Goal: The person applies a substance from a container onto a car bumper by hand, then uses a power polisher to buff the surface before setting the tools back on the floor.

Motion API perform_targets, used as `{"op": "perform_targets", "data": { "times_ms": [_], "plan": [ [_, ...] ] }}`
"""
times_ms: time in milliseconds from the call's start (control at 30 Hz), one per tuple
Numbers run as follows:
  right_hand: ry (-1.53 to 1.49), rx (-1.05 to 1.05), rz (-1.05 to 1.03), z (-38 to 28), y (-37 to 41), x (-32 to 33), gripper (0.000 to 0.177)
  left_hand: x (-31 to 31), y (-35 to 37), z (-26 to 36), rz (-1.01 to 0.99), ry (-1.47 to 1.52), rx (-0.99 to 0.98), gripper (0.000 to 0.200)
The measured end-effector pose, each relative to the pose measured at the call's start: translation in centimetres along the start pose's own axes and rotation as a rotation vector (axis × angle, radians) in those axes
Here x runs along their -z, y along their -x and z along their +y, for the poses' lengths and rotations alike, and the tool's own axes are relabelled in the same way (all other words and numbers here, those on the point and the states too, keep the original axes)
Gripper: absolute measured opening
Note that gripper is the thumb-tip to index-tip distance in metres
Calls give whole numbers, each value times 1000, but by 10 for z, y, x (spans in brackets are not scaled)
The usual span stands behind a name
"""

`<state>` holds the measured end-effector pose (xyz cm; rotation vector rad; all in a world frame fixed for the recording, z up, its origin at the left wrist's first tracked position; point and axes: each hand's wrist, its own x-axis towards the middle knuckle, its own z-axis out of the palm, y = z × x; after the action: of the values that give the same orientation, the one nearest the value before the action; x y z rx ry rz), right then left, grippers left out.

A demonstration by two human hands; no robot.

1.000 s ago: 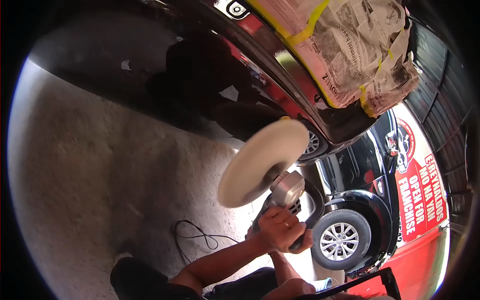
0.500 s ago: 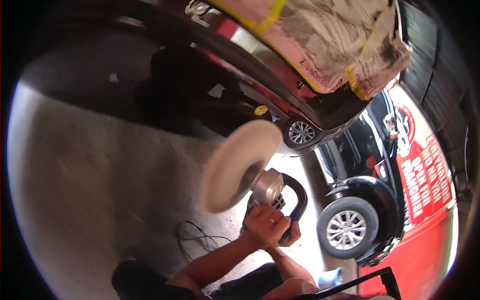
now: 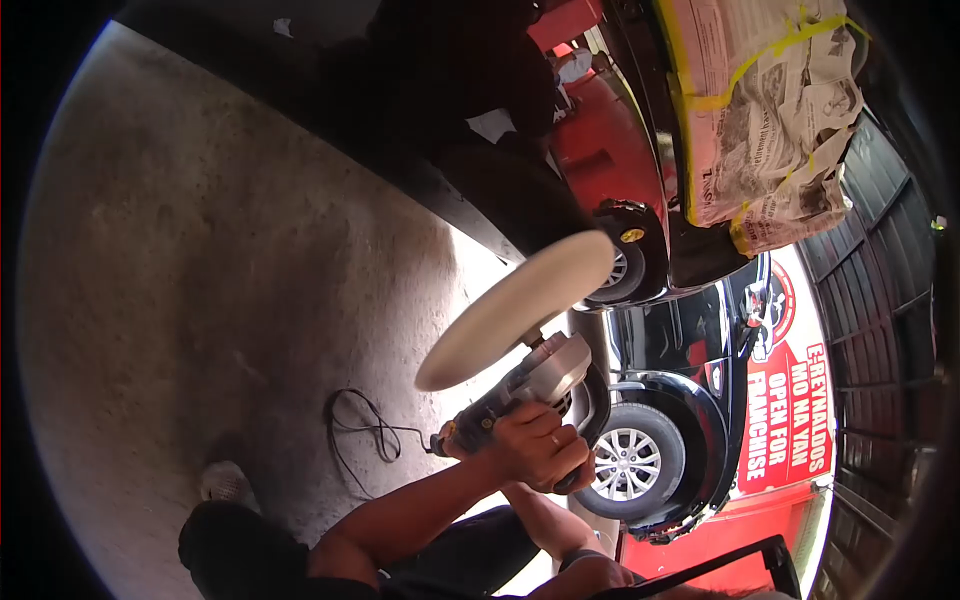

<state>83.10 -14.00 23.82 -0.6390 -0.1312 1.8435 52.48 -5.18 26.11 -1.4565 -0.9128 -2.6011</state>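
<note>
A polisher (image 3: 545, 375) with a large round pale pad (image 3: 520, 310) is held up in front of me, the pad's face turned towards the upper left. My left hand (image 3: 540, 445), with a ring on one finger, is closed around the looped handle. My right forearm passes behind the left one. My right hand (image 3: 452, 438) is mostly hidden; a bit of skin shows at the polisher's rear end, beside the cable (image 3: 380, 430). The pad touches nothing that I can make out.
Dark car bodywork spans the top, with a red panel (image 3: 605, 140) and taped newspaper (image 3: 780, 130). At the right stand a black vehicle with a wheel (image 3: 628, 464) and a red sign (image 3: 780, 430). Concrete floor (image 3: 220, 270) lies to the left; a shoe (image 3: 228, 484) shows below.
The view has swung, shifting the cars and sign leftwards. The pad has turned more edge-on, and more of the polisher's body and the cable shows. Both hands remain at the polisher.
</note>
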Motion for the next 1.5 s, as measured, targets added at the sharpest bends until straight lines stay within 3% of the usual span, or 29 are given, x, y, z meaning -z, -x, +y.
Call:
{"op": "perform_targets", "data": {
  "times_ms": [333,600,800,967,1100,1333,1433,1467,1500],
  "plan": [
    [27,35,-68,-9,-5,-56,38,42,-31,3,124,0,-85,12],
    [-408,41,-94,73,21,60,40,35,-17,13,-12,-82,-86,11],
    [-759,-258,-188,136,-76,122,42,10,11,8,-83,-36,-150,10],
    [-929,-450,-427,186,-204,103,43,-7,33,-10,-223,3,-151,11],
    [-445,-328,-516,232,-227,82,42,-18,31,-12,-312,53,-180,13],
    [532,70,-441,244,-208,90,42,-30,42,-9,-199,60,-214,12],
    [936,264,-364,256,-199,88,42,30,-13,5,-170,88,-214,13],
    [936,263,-358,248,-181,57,42,56,-40,11,-162,93,-214,13],
    [1187,275,-384,234,-167,22,48,60,-42,10,-153,96,-221,13]
  ]
}}
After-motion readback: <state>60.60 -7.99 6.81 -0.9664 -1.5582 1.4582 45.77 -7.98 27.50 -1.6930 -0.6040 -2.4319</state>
